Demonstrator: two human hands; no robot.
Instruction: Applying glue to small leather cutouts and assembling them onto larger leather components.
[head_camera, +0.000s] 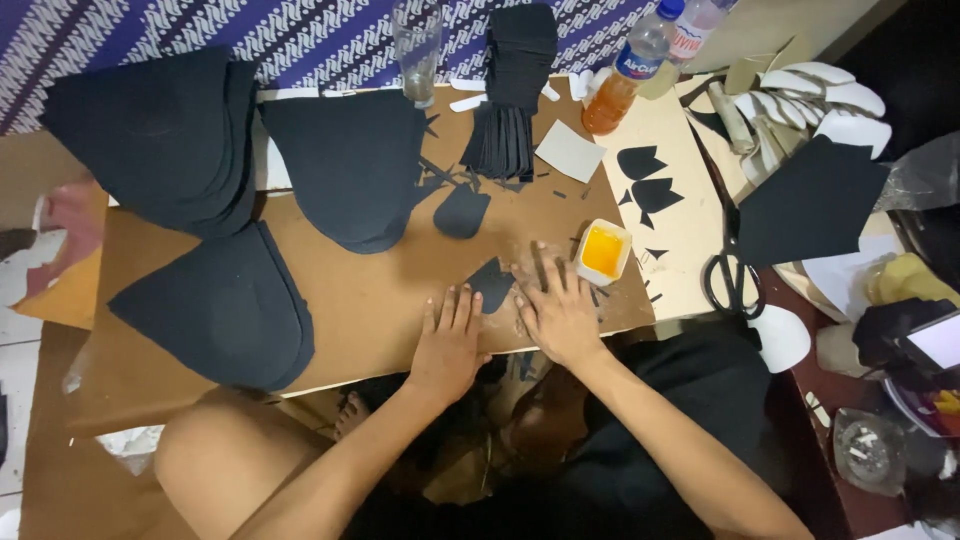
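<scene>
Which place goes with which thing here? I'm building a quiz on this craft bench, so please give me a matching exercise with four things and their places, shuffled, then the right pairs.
Things:
1. small black cut piece
2. yellow glue tub
3. black scissors
4. empty drinking glass

Places:
A. at the far edge of the board, by the patterned cloth
B. between the left hand and the right hand
C. on the pale sheet to the right of the brown board
D. just beyond the right hand's fingertips

Pairs: 1-B, 2-D, 3-C, 4-A
</scene>
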